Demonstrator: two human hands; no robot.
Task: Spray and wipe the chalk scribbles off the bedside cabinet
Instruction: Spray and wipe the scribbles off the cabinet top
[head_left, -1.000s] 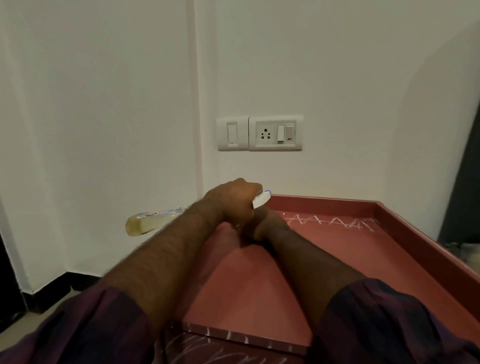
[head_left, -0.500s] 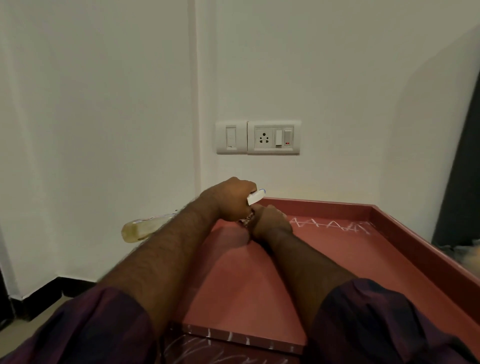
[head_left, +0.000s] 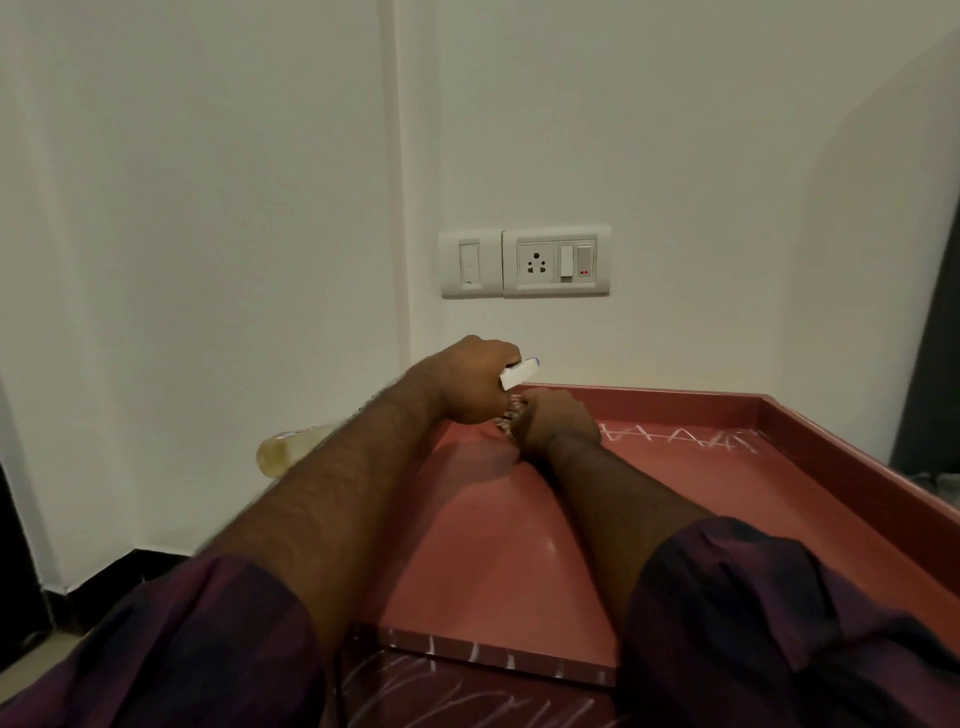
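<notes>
Our right hand (head_left: 558, 422), beyond scribbles (head_left: 467, 691) on the cabinet (head_left: 493, 551) front, bunches a cloth (head_left: 508, 425) on the top. Just left, our left hand (head_left: 467, 382) grips the bottle (head_left: 285, 449); farther back, more scribbles line the rear rim.

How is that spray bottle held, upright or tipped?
Tipped sideways: the left hand grips the spray bottle near its top, nozzle pointing right over the bedside cabinet, yellowish body sticking out leftward.
</notes>
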